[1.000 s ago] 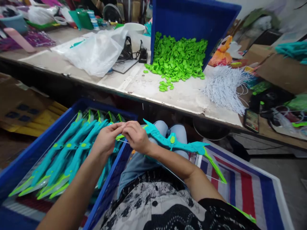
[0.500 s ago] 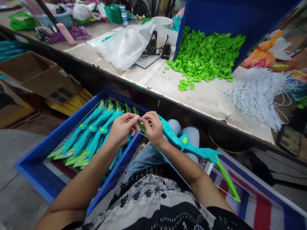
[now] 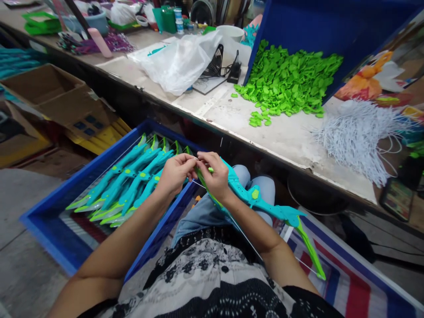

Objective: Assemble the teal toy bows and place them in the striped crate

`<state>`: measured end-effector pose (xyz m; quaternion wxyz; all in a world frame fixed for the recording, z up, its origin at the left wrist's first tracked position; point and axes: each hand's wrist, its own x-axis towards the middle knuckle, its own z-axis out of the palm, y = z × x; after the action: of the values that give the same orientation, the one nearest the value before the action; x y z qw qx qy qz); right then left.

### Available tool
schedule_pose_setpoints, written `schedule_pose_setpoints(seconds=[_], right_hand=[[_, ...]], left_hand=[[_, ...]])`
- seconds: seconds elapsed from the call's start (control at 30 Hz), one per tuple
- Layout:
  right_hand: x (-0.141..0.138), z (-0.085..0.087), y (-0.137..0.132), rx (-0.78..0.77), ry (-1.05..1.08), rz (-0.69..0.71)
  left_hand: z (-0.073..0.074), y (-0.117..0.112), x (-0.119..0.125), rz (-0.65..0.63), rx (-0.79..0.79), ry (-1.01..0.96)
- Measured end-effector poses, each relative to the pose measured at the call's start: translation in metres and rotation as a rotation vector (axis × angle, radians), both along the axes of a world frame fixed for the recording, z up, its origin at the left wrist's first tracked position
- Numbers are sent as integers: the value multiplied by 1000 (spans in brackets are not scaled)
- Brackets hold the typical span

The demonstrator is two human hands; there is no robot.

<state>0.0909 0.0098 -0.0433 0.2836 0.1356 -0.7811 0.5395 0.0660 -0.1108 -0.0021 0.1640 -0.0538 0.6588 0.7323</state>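
A turquoise toy bow (image 3: 241, 191) with lime-green limb tips lies slanted across my lap. Its white string (image 3: 247, 238) runs below it, passing under my right forearm. At the bow's far left tip, my left hand (image 3: 178, 173) is closed in a pinch on the string's end. My right hand (image 3: 214, 176) is closed around the green limb there, its fingertips meeting those of the left. The fingers hide the exact spot where string and tip meet. Left of my hands, several similar bows (image 3: 132, 174) lie side by side in a blue crate (image 3: 49, 234).
The workbench (image 3: 228, 108) ahead carries a heap of green plastic pieces (image 3: 291, 79) spilling from a tipped blue bin (image 3: 318, 26). White strings (image 3: 357, 137) are piled at right, near a phone (image 3: 399, 198). A plastic bag (image 3: 182, 62) and small fan (image 3: 215, 62) stand behind. Cardboard boxes (image 3: 49, 88) are at left.
My fingertips have come closer together, and the bit of string seen between them is now covered. The camera view has shifted slightly; the bow stays across my lap.
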Motion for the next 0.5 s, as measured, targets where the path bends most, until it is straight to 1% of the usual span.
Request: schedule_pose_setpoints(seconds=[0.1,0.17,0.23,0.3,0.4,0.5], right_hand=[[-5,4,8,93,33,30],[-10,8,15,141,4,70],[-12,12,20,200,-31,92],[-11,15,23,289,-24,89],[-8,15,23,425,58,28],[-10,9,23,438,93,-26]], left_hand=[[1,-1,-3,-3,50,-61],[2,-4,-3,-45,86,-94],[3,-5,-2,-85,83,-75],[3,-4,1,-107,31,-22],[-1,-1,3,-90,-83,76],[-4,-4,1,-78,-239,186]])
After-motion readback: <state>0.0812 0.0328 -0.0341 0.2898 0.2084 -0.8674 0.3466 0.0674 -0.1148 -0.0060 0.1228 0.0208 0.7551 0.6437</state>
